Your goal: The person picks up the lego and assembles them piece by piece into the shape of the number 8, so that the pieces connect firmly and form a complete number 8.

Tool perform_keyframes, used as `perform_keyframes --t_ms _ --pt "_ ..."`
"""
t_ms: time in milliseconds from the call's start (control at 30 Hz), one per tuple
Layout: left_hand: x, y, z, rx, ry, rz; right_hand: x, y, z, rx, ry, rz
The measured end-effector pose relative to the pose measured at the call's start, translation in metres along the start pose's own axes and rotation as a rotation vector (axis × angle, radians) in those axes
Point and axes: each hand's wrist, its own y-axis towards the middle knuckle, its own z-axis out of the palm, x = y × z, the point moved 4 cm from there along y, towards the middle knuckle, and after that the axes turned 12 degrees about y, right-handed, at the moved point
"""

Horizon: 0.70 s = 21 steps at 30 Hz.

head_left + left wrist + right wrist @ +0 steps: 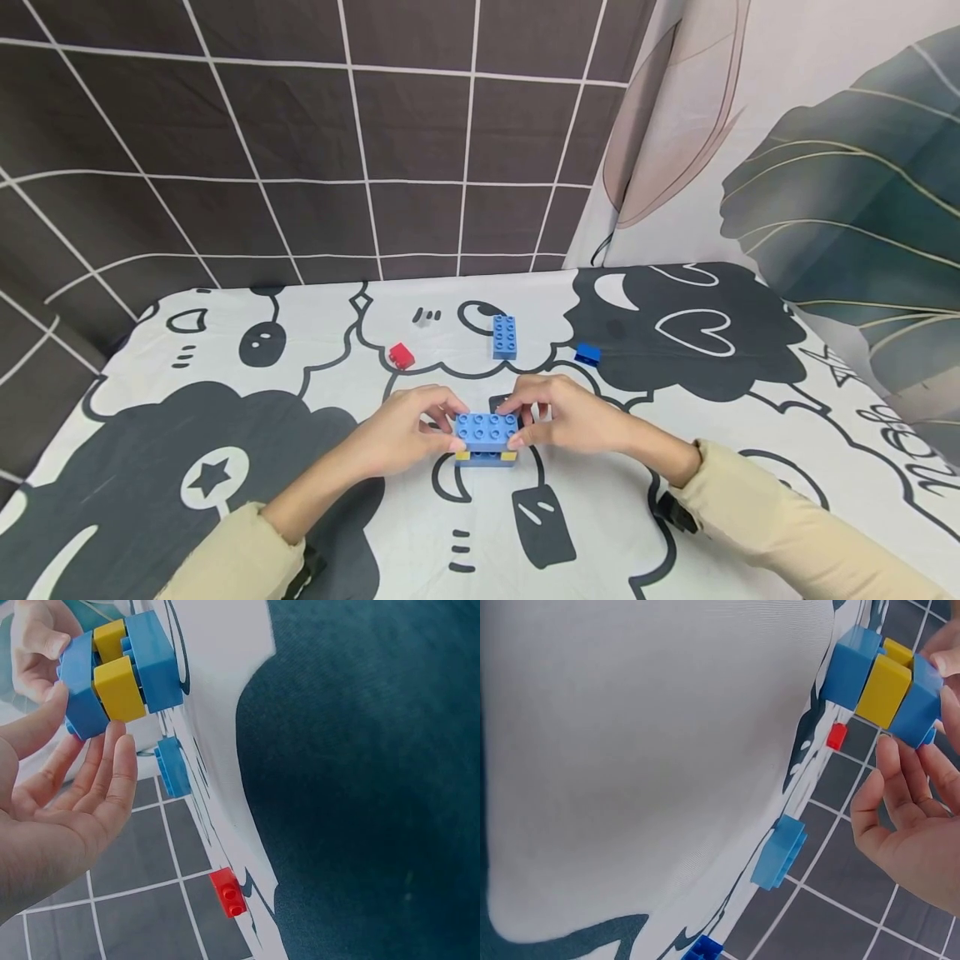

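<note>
A light blue eight-stud brick (486,431) forms the top of a small stack, its studs facing up. Both hands pinch this brick by its ends, the left hand (408,433) from the left and the right hand (573,417) from the right. Under it sit two yellow bricks (120,688), side by side with a gap between them. A second light blue brick (154,660) is the stack's base, close over the patterned cloth. In the right wrist view, the right thumb lies against the top brick, with the fingertips along its far edge.
Beyond the stack, another light blue brick (505,337) lies on the cloth (420,542). A small red brick (402,356) is to its left, and a small dark blue brick (587,355) to its right. A dark gridded curtain (412,125) hangs behind the surface.
</note>
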Motion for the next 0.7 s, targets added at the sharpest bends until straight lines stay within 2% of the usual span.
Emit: perform_keyframes --t_ms 400,700 --pt "-0.0019 0.0005 -0.0008 0.002 -0.014 0.001 -0.0021 -0.0006 -0.0007 0.001 0.014 -0.021" --pt "-0.0018 0.0011 -0.0009 0.008 -0.007 -0.003 -0.0012 0.0001 -0.0017 0.019 0.016 0.002"
